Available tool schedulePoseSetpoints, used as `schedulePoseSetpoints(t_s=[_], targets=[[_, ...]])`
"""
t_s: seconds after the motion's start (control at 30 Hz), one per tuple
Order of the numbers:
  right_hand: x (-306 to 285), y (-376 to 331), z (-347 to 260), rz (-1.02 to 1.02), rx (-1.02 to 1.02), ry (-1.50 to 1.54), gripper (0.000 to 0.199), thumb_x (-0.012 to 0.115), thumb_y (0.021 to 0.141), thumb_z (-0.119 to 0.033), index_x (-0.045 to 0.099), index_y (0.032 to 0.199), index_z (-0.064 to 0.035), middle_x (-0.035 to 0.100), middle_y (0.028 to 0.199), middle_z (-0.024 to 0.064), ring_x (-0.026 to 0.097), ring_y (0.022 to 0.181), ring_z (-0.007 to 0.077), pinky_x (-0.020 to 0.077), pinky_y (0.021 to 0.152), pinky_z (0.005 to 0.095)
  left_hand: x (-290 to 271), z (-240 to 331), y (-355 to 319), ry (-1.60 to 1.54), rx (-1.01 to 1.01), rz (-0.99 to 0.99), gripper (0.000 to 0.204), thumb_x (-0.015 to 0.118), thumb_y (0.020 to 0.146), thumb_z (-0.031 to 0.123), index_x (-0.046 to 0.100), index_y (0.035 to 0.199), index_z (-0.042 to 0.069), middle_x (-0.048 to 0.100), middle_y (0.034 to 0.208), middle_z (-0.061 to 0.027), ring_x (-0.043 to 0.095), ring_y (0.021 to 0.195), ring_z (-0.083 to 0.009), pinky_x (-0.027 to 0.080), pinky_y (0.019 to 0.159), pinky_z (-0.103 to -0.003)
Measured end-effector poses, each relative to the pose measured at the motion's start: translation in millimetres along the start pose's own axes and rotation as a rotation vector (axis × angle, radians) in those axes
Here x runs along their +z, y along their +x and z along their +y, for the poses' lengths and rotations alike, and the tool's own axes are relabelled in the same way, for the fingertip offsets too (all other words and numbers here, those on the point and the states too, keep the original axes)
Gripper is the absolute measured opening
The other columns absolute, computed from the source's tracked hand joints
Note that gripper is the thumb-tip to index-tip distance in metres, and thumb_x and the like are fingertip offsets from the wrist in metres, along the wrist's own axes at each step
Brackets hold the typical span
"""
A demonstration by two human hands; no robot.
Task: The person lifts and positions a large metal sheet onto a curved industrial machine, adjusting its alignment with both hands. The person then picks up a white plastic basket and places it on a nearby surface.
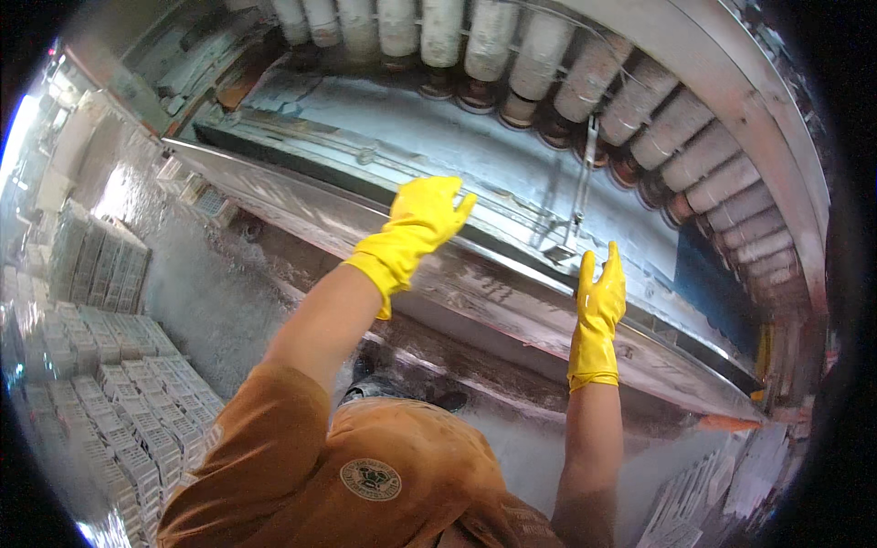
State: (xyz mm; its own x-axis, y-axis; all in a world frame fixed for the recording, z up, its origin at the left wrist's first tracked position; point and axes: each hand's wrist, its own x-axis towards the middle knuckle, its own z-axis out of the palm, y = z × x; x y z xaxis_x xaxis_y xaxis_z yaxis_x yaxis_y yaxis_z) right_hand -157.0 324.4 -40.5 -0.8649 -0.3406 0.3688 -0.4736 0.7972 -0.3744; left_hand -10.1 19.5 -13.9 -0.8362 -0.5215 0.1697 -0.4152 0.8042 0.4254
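Note:
My left hand (423,217), in a yellow rubber glove, is over the near edge of a long metal machine bed (365,123). Its fingers point forward, the thumb stands apart, and nothing shows in it. Further right, my right hand (600,306), gloved the same way, reaches up at that edge with fingers stretched and thumb apart, holding nothing visible. A thin metal rod with a flat foot (585,178) stands on the bed, left of and beyond my right hand. Whether either palm touches the metal edge, I cannot tell.
Behind the bed runs a curved row of several whitish cylinders (489,41) under a wide metal rail (722,59). Stacked pale crates (137,402) fill the left side beside a wet grey floor (215,292). More crates (690,498) are at the lower right.

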Motion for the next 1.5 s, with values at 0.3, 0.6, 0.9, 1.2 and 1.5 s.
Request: schedulePoseSetpoints(t_s=[0.3, 0.6, 0.9, 1.2, 1.5], targets=[[-6.5, 9.2, -43.6, -0.208, 0.256, -0.093, 0.059, 0.051, 0.101, -0.053, 0.062, 0.137, -0.0079, 0.067, 0.13, 0.0192, 0.063, 0.119, 0.0358, 0.0479, 0.101, 0.0433, -10.9, -3.9, 0.4, -0.075, 0.112, 0.061, 0.043, 0.063, 0.093, 0.047, 0.071, 0.097, 0.005, 0.073, 0.092, -0.0174, 0.069, 0.086, -0.0387, 0.054, 0.078, -0.048], [5.2, 15.5, -20.1, -0.106, 0.325, -0.133, 0.057, 0.052, 0.101, -0.055, 0.067, 0.128, -0.0073, 0.07, 0.123, 0.0183, 0.065, 0.115, 0.0383, 0.0487, 0.098, 0.0463, -24.9, -9.4, -5.1, -0.269, 0.219, -0.06, 0.042, 0.065, 0.091, 0.049, 0.07, 0.096, 0.007, 0.072, 0.091, -0.0176, 0.068, 0.087, -0.0398, 0.054, 0.077, -0.049], [16.4, 22.1, 5.6, -0.082, 0.355, -0.083, 0.055, 0.054, 0.102, -0.05, 0.069, 0.123, -0.0007, 0.072, 0.12, 0.0195, 0.067, 0.113, 0.0357, 0.0494, 0.097, 0.0424, -122.2, -232.5, -1.3, 0.049, 0.033, 0.211, 0.062, 0.062, 0.09, 0.061, 0.072, 0.116, 0.005, 0.074, 0.101, -0.0187, 0.071, 0.093, -0.0375, 0.056, 0.081, -0.045], [17.0, 21.8, 22.1, 0.007, 0.382, 0.096, 0.045, 0.061, 0.102, -0.042, 0.07, 0.117, -0.0002, 0.075, 0.107, 0.0113, 0.069, 0.095, 0.0222, 0.0508, 0.087, 0.0348, -159.8, -342.2, 23.2, 0.262, -0.292, 0.286, 0.048, 0.069, 0.086, 0.054, 0.074, 0.111, 0.013, 0.075, 0.099, -0.0137, 0.07, 0.095, -0.0363, 0.055, 0.085, -0.046], [15.6, 25.2, 33.1, 0.032, 0.383, 0.183, 0.045, 0.062, 0.102, -0.043, 0.069, 0.117, -0.0009, 0.073, 0.098, 0.0058, 0.063, 0.083, 0.0142, 0.0496, 0.079, 0.0303, -164.3, -337.9, 28.8, 0.277, -0.38, 0.223, 0.052, 0.07, 0.085, 0.055, 0.073, 0.116, 0.014, 0.075, 0.108, -0.0131, 0.069, 0.104, -0.0346, 0.053, 0.093, -0.045]])
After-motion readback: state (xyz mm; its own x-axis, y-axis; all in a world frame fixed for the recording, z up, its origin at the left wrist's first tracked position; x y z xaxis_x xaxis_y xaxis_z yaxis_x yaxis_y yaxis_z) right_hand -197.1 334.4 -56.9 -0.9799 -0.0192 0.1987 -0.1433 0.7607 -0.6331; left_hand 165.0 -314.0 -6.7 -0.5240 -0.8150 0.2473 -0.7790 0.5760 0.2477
